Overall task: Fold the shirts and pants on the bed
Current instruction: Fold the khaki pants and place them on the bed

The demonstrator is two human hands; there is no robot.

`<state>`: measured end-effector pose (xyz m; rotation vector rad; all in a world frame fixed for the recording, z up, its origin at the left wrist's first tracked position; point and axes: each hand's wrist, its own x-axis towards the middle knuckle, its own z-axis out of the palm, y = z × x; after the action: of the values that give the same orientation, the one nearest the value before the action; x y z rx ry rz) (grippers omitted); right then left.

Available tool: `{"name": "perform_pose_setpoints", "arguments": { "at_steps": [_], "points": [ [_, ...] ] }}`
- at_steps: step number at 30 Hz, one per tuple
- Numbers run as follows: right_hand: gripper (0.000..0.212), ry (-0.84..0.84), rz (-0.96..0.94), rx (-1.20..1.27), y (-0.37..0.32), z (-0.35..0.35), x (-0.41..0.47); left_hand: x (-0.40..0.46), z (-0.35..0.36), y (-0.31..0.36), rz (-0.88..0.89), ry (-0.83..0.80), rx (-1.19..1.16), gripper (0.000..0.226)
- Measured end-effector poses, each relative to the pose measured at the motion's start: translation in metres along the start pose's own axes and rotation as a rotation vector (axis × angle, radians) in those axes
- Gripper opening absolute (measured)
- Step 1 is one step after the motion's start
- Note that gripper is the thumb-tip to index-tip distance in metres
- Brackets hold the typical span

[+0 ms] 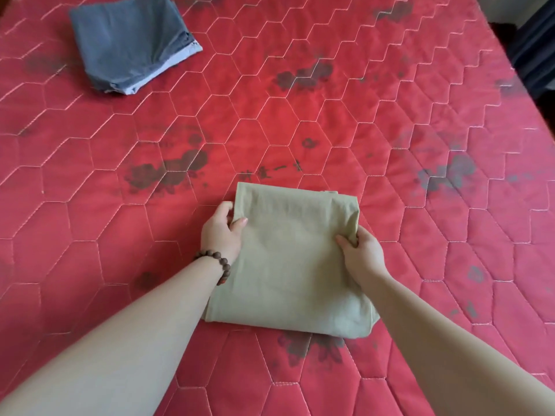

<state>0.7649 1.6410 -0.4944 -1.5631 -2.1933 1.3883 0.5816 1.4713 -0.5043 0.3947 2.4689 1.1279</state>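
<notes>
A pale green garment, folded into a neat rectangle, lies on the red quilted bed right in front of me. My left hand, with a bead bracelet on its wrist, grips the garment's left edge, thumb on top and fingers tucked under. My right hand grips the right edge the same way, near the far right corner. A second garment, blue-grey and folded, rests at the far left of the bed, well apart from both hands.
The red bedcover has hexagon stitching and dark flower prints. The bed's right edge runs diagonally at the upper right, with dark fabric or furniture beyond it.
</notes>
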Motion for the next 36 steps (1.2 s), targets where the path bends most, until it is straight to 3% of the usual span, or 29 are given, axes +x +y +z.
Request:
{"name": "perform_pose_setpoints", "arguments": {
  "at_steps": [3,6,8,10,12,13,15,18,26,30,36],
  "points": [
    [0.019,0.082,-0.004,0.003,0.0,0.008,-0.002,0.001,0.004,0.007,0.036,0.069,0.114,0.019],
    [0.008,0.193,-0.008,-0.137,-0.005,0.014,-0.011,-0.009,0.012,0.014,0.361,0.225,0.469,0.052],
    [0.043,0.33,-0.13,-0.423,-0.008,0.019,-0.015,-0.015,0.023,0.014,0.654,0.171,0.62,0.054],
    [0.068,0.373,-0.44,-0.652,-0.013,0.027,-0.014,-0.016,0.033,0.008,0.772,0.049,0.723,0.047],
    [0.063,0.255,-0.669,-0.78,-0.017,0.041,-0.011,-0.011,0.038,0.002,0.689,-0.051,0.807,0.048],
    [0.057,0.186,-0.68,-0.808,-0.016,0.048,-0.009,-0.009,0.04,-0.001,0.632,-0.077,0.837,0.051],
    [0.052,0.1,-0.568,-0.825,-0.011,0.058,-0.003,-0.006,0.043,-0.006,0.557,-0.077,0.863,0.059],
    [0.055,0.113,-0.452,-0.797,-0.001,0.062,0.006,-0.002,0.049,-0.013,0.517,-0.066,0.86,0.065],
    [0.056,0.082,-0.485,-0.528,0.008,0.059,0.017,0.007,0.048,-0.018,0.518,-0.063,0.699,0.068],
    [0.053,0.076,-0.403,-0.676,-0.001,0.062,0.015,0.009,0.041,-0.012,0.472,-0.13,0.663,0.065],
    [0.055,0.064,-0.364,-0.871,-0.016,0.07,-0.02,-0.036,0.049,0.005,0.397,-0.108,0.919,0.054]
  ]
}}
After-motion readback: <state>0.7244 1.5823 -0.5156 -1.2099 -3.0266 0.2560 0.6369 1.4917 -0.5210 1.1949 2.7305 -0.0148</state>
